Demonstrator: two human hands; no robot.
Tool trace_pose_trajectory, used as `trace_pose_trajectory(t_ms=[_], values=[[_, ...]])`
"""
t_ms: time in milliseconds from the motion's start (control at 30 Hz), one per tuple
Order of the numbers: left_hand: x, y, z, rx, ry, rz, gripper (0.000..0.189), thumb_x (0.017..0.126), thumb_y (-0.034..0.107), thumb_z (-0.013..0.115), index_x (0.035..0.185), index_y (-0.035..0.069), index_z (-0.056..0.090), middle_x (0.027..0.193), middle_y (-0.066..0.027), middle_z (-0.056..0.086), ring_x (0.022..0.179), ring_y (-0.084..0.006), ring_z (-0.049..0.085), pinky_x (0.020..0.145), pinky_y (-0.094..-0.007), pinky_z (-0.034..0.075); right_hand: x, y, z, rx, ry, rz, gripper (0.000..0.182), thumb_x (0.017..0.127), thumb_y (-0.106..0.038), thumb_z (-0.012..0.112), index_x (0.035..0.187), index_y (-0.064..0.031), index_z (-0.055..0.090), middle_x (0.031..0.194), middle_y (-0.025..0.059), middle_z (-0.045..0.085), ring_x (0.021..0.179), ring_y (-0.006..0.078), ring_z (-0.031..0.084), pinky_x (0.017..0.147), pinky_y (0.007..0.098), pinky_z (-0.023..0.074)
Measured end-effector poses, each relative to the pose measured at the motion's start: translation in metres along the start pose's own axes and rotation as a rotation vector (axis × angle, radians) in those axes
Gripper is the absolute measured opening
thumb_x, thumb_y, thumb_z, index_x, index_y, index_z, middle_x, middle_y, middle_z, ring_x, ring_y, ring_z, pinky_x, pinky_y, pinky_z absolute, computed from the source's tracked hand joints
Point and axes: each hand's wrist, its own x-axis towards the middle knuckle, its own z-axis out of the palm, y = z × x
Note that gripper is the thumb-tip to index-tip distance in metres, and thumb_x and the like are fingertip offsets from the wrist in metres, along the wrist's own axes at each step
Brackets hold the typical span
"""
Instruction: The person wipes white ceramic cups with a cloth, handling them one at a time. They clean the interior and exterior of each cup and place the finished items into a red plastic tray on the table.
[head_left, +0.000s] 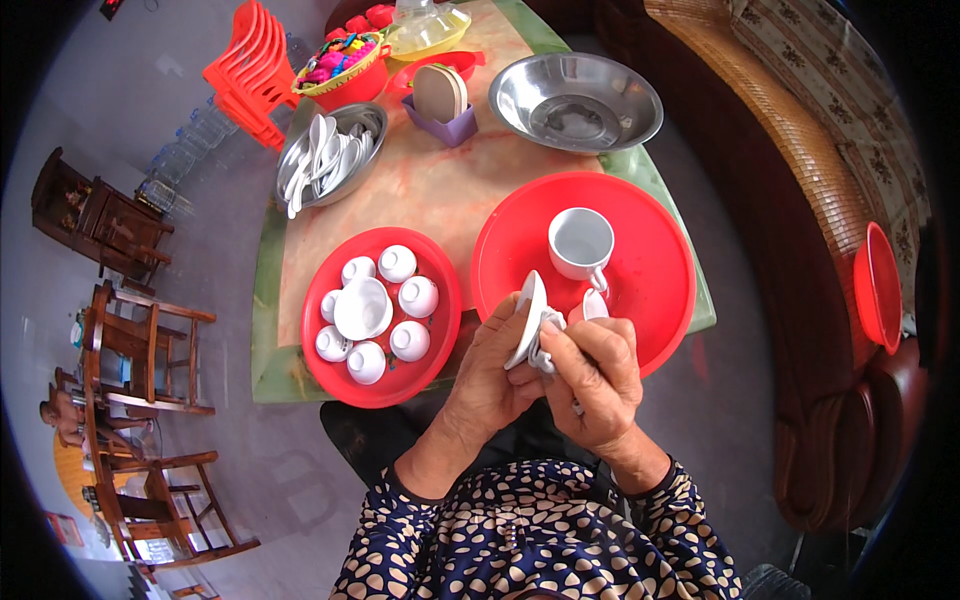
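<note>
My left hand (491, 375) grips a small white dish (531, 319), seen nearly edge-on, perhaps a lid or saucer. Against its right side my right hand (596, 375) presses a white cloth (546, 341). Both hands are above the near edge of a large red plastic tray (652, 322). On that tray stand a white handled cup (581, 240) and, just beyond my right fingers, a smaller white piece (594, 305), partly hidden. To the left, a round red tray (319, 375) holds several small upturned white cups (410, 340) around a larger upright one (363, 309).
A steel bowl of white spoons (330, 161), a purple holder with round coasters (439, 101), a wide steel basin (574, 101) and a red basket of colourful items (341, 71) stand farther back. A couch (780, 172) flanks the table's right. Someone (67, 416) sits far left.
</note>
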Motion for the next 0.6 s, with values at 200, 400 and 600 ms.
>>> trace_pose_trajectory(t_ms=[200,400,600], values=[[-0.002,0.000,0.000,-0.033,-0.032,-0.145,0.024,0.101,0.031,0.046,0.112,0.011,0.055,0.075,0.0038,0.052,0.043,-0.0005,0.034,0.034,-0.0151,0.026,0.022,0.009,-0.013,0.252,-0.131,0.337,0.033,0.074,0.008,0.065,0.106,-0.0009,0.066,0.094,0.0102,0.057,0.080,0.0231,0.058,0.069,0.0327,0.0480],[-0.001,0.001,-0.009,-0.068,-0.159,-0.289,0.032,0.102,0.036,0.043,0.115,0.009,0.054,0.083,-0.0023,0.057,0.044,-0.0015,0.037,0.034,-0.0158,0.028,0.028,0.031,-0.024,0.669,-0.345,0.503,0.022,0.087,-0.009,0.059,0.107,0.0006,0.062,0.096,0.0106,0.061,0.084,0.0225,0.060,0.075,0.0357,0.0484],[0.006,-0.015,0.008,0.828,0.016,0.517,0.040,0.104,0.033,0.031,0.116,0.000,0.050,0.101,-0.0067,0.056,0.084,-0.0122,0.054,0.072,-0.0270,0.044,0.027,0.036,-0.025,0.643,-0.371,0.548,0.018,0.088,-0.010,0.060,0.102,0.0020,0.061,0.084,0.0096,0.060,0.075,0.0206,0.059,0.069,0.0325,0.0470]])
